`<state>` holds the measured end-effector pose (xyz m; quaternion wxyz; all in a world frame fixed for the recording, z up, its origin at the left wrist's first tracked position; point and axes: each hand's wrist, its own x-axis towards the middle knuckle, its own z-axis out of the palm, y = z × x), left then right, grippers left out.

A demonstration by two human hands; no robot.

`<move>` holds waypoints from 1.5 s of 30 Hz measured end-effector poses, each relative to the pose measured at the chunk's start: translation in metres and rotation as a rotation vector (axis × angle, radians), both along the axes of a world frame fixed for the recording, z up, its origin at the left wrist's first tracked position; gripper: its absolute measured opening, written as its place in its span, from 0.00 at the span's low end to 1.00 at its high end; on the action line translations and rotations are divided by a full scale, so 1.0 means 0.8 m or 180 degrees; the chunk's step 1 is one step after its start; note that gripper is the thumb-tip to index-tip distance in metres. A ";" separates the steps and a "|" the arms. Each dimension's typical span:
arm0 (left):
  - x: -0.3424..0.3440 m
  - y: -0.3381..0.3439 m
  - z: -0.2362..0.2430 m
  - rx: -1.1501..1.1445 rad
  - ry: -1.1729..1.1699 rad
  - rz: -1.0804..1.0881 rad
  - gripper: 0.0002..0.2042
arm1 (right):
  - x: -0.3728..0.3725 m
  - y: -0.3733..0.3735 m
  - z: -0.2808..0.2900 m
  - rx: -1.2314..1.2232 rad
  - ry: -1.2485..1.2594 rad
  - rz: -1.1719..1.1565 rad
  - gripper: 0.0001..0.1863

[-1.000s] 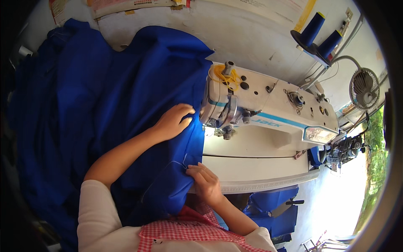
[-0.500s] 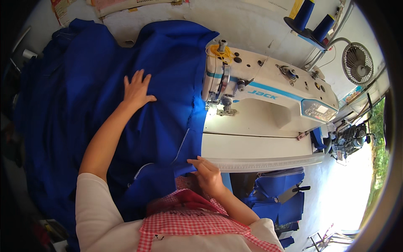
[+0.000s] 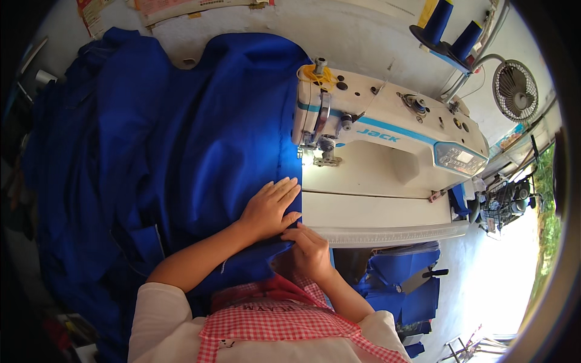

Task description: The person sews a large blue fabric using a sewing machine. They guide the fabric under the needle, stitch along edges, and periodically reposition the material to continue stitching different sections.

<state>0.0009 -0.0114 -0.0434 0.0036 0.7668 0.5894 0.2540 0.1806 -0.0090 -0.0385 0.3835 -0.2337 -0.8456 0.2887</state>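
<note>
A large sheet of blue fabric [image 3: 206,139] spreads over the left of the sewing table and hangs toward me. My left hand [image 3: 271,207] lies flat on it near its right edge, fingers stretched out. Just below, my right hand [image 3: 310,247] pinches the fabric's near right edge between thumb and fingers. The thumb of my left hand comes close to the right fingertips. Beside the fabric stands a white sewing machine [image 3: 387,130], its lamp lit. The presser foot [image 3: 327,161] sits right of the fabric's edge.
A clear ruler strip [image 3: 387,234] runs along the table's front edge. Blue folded cloth pieces [image 3: 396,272] and a pair of dark-handled scissors or blade [image 3: 423,278] are below it. Thread cones [image 3: 437,23] and a small fan [image 3: 515,91] stand at the back right.
My left hand has moved right and nearer, from mid-fabric to beside my right hand. The fabric's right edge has shifted slightly right, and its stitched near edge is now mostly turned out of sight.
</note>
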 end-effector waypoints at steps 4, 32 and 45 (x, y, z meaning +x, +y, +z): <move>-0.021 0.026 0.006 -0.0180 -0.0069 -0.0153 0.28 | -0.012 0.018 -0.002 -0.0203 0.0051 -0.0042 0.15; -0.065 0.092 0.002 0.0082 -0.0353 -0.0571 0.19 | -0.028 0.031 -0.004 0.0127 -0.0152 -0.0379 0.13; -0.058 0.073 0.008 0.0096 -0.0316 -0.0857 0.23 | -0.034 0.044 0.001 0.0110 -0.0159 -0.0401 0.13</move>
